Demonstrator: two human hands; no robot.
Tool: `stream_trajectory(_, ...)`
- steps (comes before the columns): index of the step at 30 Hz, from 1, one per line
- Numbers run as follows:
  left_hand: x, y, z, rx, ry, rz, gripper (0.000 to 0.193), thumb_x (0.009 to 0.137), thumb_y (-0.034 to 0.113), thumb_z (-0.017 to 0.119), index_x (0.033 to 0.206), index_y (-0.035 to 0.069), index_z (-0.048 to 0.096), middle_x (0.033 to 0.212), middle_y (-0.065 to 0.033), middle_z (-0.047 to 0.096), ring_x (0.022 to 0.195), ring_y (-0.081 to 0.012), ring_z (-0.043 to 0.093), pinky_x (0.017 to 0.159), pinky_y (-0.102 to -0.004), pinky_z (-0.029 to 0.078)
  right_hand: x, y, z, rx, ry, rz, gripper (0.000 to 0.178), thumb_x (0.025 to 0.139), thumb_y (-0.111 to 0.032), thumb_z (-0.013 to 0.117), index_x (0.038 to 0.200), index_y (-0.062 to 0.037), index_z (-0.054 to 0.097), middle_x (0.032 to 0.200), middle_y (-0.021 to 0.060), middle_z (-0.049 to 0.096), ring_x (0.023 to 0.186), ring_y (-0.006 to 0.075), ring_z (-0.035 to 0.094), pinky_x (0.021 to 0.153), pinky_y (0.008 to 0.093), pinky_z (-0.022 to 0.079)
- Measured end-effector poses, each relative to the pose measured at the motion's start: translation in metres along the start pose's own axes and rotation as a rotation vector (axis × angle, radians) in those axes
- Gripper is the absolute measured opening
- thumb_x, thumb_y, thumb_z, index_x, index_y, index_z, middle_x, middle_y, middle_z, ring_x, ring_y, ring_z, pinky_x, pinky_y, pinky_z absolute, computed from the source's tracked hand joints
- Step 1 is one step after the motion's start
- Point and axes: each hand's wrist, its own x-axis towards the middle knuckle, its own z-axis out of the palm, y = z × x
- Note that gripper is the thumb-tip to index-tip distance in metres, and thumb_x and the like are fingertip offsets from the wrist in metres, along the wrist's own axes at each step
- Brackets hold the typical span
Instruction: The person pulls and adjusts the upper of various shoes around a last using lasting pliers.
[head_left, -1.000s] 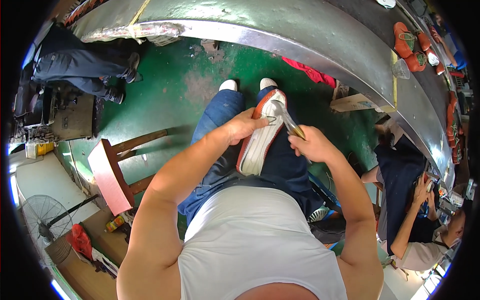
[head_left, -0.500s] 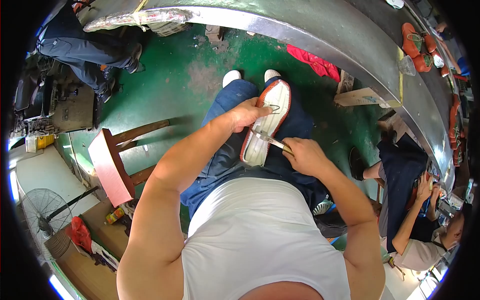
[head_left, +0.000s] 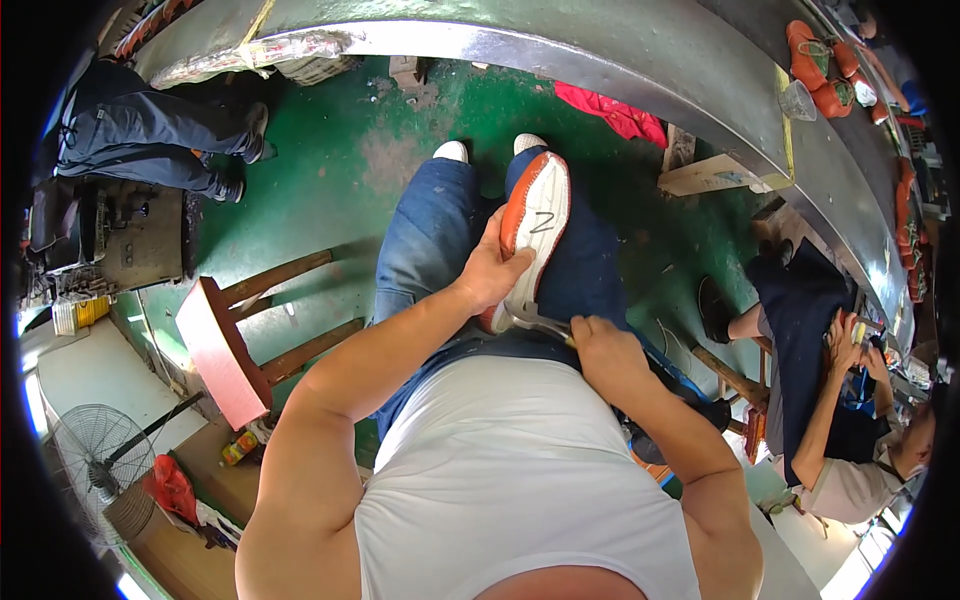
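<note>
An orange-red shoe (head_left: 543, 195) lies sole side up along my lap, its pale underside marked with a dark pen stroke. My left hand (head_left: 493, 268) grips the shoe by its left side, thumb on the underside and fingers round the orange upper. A small hammer (head_left: 541, 321) with a metal head is in my right hand (head_left: 608, 355), fingers wrapped round its handle. The hammer's head is at the heel end, close to my waist; whether it touches the shoe I cannot tell. My jeans (head_left: 425, 225) are under the shoe.
A metal-edged bench (head_left: 600, 75) curves across the far side, with orange shoes (head_left: 812, 70) on its right part. A red stool (head_left: 222, 350) and a fan (head_left: 95, 460) stand to my left. One co-worker (head_left: 165, 130) is at far left, another (head_left: 850, 470) sits at right.
The shoe has tilted so more of its orange left side shows. My left hand has shifted toward me along it. The hammer has moved down to the heel end.
</note>
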Motion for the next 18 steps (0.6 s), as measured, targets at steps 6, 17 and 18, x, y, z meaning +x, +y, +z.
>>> stream_trajectory(6, -0.007, -0.029, -0.019, 0.393, 0.049, 0.157, 0.087, 0.098, 0.013, 0.058, 0.158, 0.004, -0.003, 0.156, -0.0187, 0.031, 0.146, -0.0287, 0.03, 0.12, -0.0355, 0.024, 0.019, 0.031, -0.009, 0.289, -0.317, 0.021, 0.022, 0.094, -0.024, 0.062, 0.1, -0.0035, 0.065, 0.084, 0.0178, 0.071, 0.081, 0.0354, 0.07, 0.072, 0.0467, 0.054)
stream_trajectory(17, -0.035, -0.027, -0.021, 0.483, -0.056, -0.009, 0.097, 0.095, 0.016, 0.062, 0.158, 0.003, -0.011, 0.164, -0.0191, 0.009, 0.152, -0.0286, 0.014, 0.121, -0.0345, 0.019, 0.065, 0.032, -0.041, 0.79, 0.17, -0.08, 0.031, 0.102, -0.027, 0.052, 0.095, 0.0019, 0.061, 0.078, 0.0077, 0.068, 0.062, 0.0152, 0.065, 0.059, 0.0325, 0.051)
stream_trajectory(18, -0.032, -0.028, -0.022, 0.563, -0.043, 0.032, 0.097, 0.094, 0.013, 0.063, 0.158, 0.003, -0.01, 0.163, -0.0184, 0.016, 0.15, -0.0271, 0.02, 0.12, -0.0342, 0.022, 0.076, 0.036, -0.037, 0.784, 0.177, -0.083, 0.031, 0.102, -0.027, 0.052, 0.095, 0.0019, 0.061, 0.078, 0.0077, 0.068, 0.062, 0.0152, 0.065, 0.059, 0.0325, 0.051)
